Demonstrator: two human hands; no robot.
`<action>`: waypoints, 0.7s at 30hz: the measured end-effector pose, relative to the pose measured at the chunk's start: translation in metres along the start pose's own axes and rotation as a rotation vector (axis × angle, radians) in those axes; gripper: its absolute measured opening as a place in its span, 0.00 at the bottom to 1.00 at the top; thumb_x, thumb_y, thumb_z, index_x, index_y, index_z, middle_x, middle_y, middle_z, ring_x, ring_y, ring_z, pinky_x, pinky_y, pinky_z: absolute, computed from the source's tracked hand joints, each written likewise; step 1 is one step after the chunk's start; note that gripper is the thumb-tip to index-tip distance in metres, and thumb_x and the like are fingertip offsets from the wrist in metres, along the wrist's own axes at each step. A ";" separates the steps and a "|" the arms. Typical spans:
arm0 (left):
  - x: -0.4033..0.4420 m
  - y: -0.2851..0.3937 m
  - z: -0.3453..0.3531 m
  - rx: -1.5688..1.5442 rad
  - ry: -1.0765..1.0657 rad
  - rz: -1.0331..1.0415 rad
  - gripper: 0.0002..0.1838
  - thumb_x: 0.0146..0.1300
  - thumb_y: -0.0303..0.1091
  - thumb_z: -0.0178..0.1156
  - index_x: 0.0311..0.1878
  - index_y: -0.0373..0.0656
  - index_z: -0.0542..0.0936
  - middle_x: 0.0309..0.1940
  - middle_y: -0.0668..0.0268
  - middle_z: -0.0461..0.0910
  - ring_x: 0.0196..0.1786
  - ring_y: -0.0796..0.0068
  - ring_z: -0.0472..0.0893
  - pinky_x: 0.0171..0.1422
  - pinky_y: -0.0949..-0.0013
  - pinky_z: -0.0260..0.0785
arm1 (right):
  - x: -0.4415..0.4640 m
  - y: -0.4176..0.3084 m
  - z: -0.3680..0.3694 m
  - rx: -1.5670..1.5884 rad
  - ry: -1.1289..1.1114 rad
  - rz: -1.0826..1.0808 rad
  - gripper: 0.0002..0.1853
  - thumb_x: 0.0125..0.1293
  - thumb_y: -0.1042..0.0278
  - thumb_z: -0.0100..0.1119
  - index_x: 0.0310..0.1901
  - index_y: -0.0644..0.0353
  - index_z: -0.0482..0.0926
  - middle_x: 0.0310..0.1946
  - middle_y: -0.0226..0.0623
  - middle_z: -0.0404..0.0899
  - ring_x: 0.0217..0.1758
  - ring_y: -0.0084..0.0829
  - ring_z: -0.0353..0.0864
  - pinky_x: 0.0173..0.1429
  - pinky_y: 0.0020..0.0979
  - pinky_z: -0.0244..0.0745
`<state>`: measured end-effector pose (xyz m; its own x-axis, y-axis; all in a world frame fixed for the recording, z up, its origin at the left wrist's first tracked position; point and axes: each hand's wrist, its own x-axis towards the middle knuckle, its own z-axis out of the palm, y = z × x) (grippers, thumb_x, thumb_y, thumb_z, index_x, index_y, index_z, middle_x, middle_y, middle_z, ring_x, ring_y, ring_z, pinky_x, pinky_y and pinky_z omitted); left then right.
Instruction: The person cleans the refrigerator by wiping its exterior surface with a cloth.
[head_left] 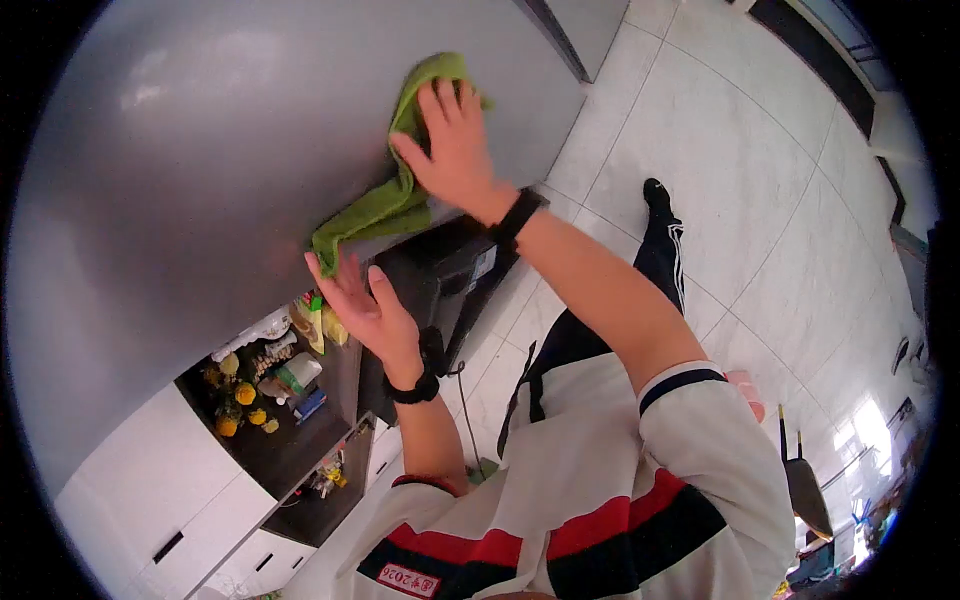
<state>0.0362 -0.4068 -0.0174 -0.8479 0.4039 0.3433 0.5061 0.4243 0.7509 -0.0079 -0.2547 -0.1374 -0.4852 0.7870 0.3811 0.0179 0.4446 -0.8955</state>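
A green cloth (370, 208) lies bunched and stretched out against a large smooth grey panel (230, 130). My right hand (455, 150), a black band at its wrist, presses the upper part of the cloth to the panel with its fingers curled over it. Lower down, my left hand (370, 315) has its fingers stretched out and its thumb apart. Its fingertips are at the cloth's lower end, partly hidden there, and a black watch or band circles that wrist.
Below the panel, a dark shelf (340, 385) holds yellow flowers (245, 393) and several small items. White cabinets (160, 480) stand at lower left. A dark appliance-like box (465, 270) with a cable sits beside my left hand. White floor tiles (740, 150) stretch to the right.
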 end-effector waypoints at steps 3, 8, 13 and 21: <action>0.001 0.003 -0.010 -0.017 0.033 0.049 0.35 0.67 0.23 0.50 0.74 0.35 0.49 0.69 0.50 0.61 0.72 0.58 0.62 0.74 0.55 0.53 | 0.037 -0.017 -0.015 -0.088 0.089 -0.114 0.37 0.64 0.45 0.55 0.66 0.66 0.62 0.65 0.59 0.60 0.68 0.68 0.53 0.70 0.64 0.47; 0.005 0.014 -0.019 0.037 0.105 0.074 0.36 0.66 0.25 0.52 0.74 0.34 0.48 0.70 0.50 0.59 0.71 0.55 0.63 0.73 0.55 0.54 | 0.100 -0.091 -0.074 -0.021 -0.165 -0.193 0.38 0.71 0.52 0.48 0.69 0.76 0.52 0.71 0.64 0.48 0.75 0.61 0.46 0.78 0.51 0.39; 0.007 0.017 -0.024 0.138 0.021 0.041 0.36 0.67 0.23 0.51 0.75 0.36 0.48 0.69 0.47 0.60 0.71 0.59 0.62 0.75 0.56 0.52 | 0.123 -0.044 -0.037 -0.039 0.121 -0.082 0.43 0.71 0.40 0.43 0.69 0.76 0.52 0.72 0.61 0.50 0.75 0.59 0.46 0.78 0.51 0.39; 0.010 0.015 -0.011 0.177 0.036 0.041 0.39 0.62 0.23 0.54 0.75 0.37 0.49 0.71 0.50 0.57 0.67 0.54 0.66 0.71 0.58 0.55 | 0.049 0.006 -0.010 0.072 0.148 0.045 0.39 0.65 0.50 0.57 0.64 0.77 0.57 0.64 0.67 0.57 0.68 0.63 0.56 0.72 0.50 0.54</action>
<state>0.0337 -0.4053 0.0040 -0.8295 0.3961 0.3937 0.5575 0.5451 0.6262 -0.0225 -0.2087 -0.1219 -0.3507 0.8624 0.3650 -0.0285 0.3798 -0.9246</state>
